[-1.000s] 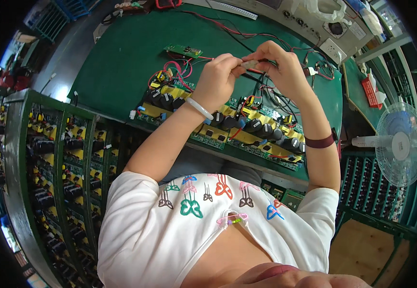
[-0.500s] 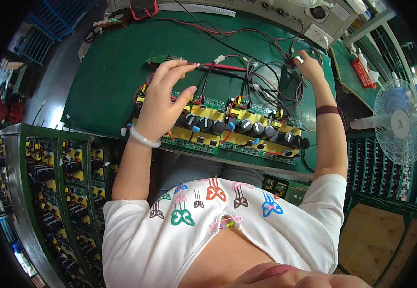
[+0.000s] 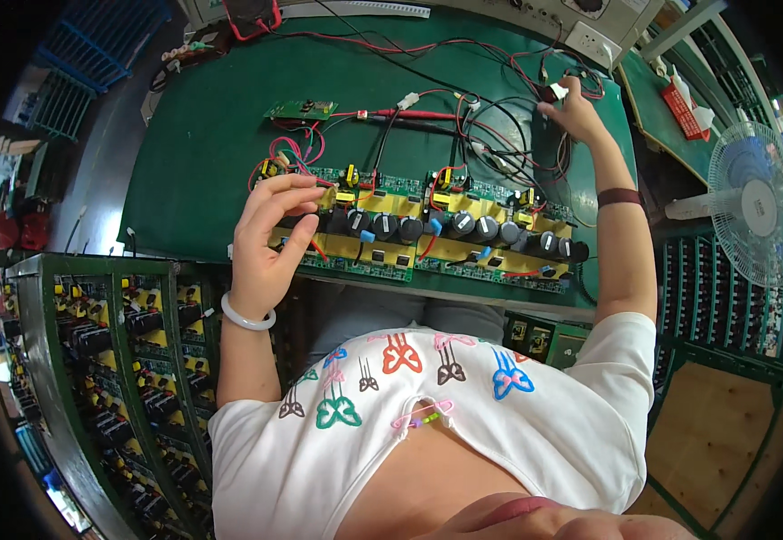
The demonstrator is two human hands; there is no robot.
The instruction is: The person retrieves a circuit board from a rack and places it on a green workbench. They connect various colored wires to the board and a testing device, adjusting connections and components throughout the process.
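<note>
Two joined green circuit boards (image 3: 391,231) lie along the front of the bench, with yellow plates, black cylindrical capacitors and blue and red leads. My left hand (image 3: 270,247) is over the left end of the boards, its thumb apart from its curved fingers and nothing between them. At the far right, my right hand (image 3: 574,115) has thumb and forefinger around a small black-and-white piece (image 3: 555,93) among the cables. Its exact kind is too small to tell. Red and black test probes (image 3: 418,114) lie behind the boards, beside a small green circuit board (image 3: 301,110) with pink wires.
Coiled red and black cables (image 3: 508,144) spread over the right of the green bench (image 3: 193,117). A metal instrument with a white socket (image 3: 592,43) stands behind. To the right are a fan (image 3: 756,207) and a red tissue box (image 3: 682,112); a rack of boards (image 3: 94,270) stands left.
My left hand has drawn back toward me and left, uncovering the small green board and pink wires. My right hand has moved slightly farther away, with the black-and-white piece.
</note>
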